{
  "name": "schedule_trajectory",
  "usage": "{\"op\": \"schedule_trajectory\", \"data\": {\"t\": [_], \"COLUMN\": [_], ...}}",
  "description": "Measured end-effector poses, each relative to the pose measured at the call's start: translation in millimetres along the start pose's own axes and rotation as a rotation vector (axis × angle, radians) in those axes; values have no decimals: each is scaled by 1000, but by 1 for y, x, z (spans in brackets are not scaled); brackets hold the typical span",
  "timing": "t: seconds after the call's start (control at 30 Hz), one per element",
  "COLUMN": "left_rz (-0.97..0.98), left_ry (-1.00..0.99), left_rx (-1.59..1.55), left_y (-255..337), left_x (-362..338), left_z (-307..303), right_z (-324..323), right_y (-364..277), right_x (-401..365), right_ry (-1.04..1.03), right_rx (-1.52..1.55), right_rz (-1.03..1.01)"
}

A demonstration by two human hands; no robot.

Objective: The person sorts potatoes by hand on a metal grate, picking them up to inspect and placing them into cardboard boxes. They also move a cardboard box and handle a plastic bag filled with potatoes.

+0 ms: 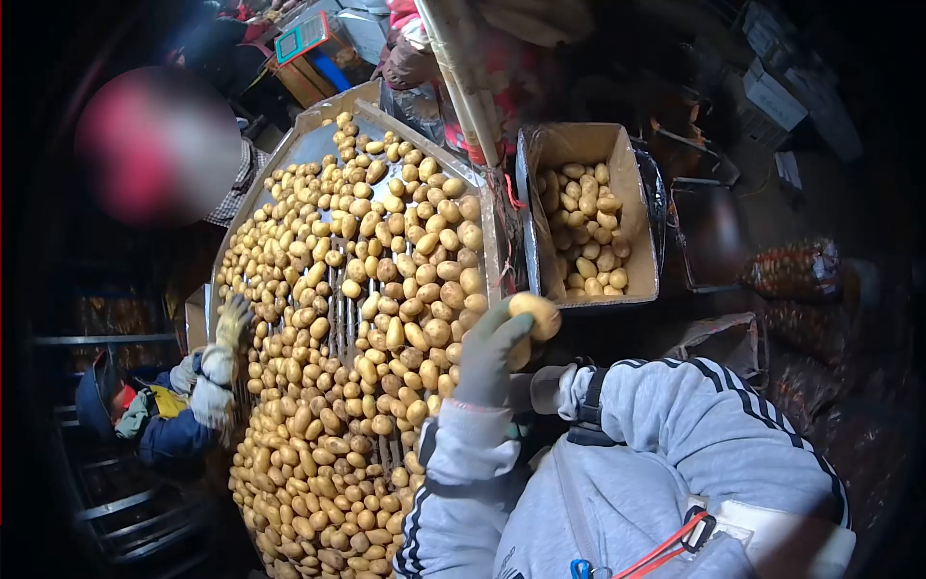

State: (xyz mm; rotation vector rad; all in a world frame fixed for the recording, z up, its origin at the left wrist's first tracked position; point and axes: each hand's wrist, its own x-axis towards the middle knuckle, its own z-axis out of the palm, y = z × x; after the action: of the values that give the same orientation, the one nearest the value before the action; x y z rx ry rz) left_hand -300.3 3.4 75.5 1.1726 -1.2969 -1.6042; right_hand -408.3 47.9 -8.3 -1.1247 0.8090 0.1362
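Note:
My left hand (486, 359), in a grey glove, is closed around a large potato (536, 316) at the right edge of the sorting table. A second potato (521, 354) shows just below it, against the palm side of the glove. My right hand (546, 387) comes in from the right, also gloved, low and behind my left hand; its fingers are hidden. Many loose potatoes (394, 333) cover the slatted sorting table (492, 241) beside my left hand. Above my hands stands a cardboard box (639, 232) partly filled with potatoes.
Across the table a co-worker's gloved hand (231, 320) reaches to the potatoes. Another person's checked sleeve (241, 183) is at the upper left. A pole (461, 77) rises by the table's far right corner. Filled net bags (793, 269) lie at the right.

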Motion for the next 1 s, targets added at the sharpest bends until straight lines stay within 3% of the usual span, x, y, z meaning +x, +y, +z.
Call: {"op": "schedule_trajectory", "data": {"t": [0.07,0.1,0.17,0.23,0.27,0.37,0.47,0.53,0.57,0.63,0.7,0.8,1.0], "left_rz": [-192,-191,-9,-78,3,-160,-192,-206,-213,-331,-142,-333,-527], "left_ry": [28,-30,-2,-34,7,119,403,598,677,960,935,1174,1116], "left_rx": [-288,-321,59,148,69,-100,-10,-21,5,-126,581,127,264], "left_y": [14,0,-3,3,-15,-30,-58,-74,-79,-60,-89,-103,-85], "left_x": [28,44,57,50,47,-4,-80,-140,-171,-221,-289,-351,-367], "left_z": [32,43,61,52,43,-4,-60,-81,-88,-88,-98,-86,-53], "right_z": [-4,-6,-9,-11,-12,-11,-6,-3,-5,-3,-2,0,4], "right_y": [7,10,14,21,25,34,34,26,12,-6,-9,-10,-15], "right_x": [-1,-2,1,12,20,45,60,59,48,30,31,32,33], "right_ry": [-1,1,0,-17,-24,-23,-23,-75,-170,-150,-144,-143,-123], "right_rx": [-1,-9,-46,-110,-162,-320,-410,-309,-79,110,98,151,122], "right_rz": [3,3,-21,-74,-115,-227,-308,-247,-61,57,142,123,124]}}
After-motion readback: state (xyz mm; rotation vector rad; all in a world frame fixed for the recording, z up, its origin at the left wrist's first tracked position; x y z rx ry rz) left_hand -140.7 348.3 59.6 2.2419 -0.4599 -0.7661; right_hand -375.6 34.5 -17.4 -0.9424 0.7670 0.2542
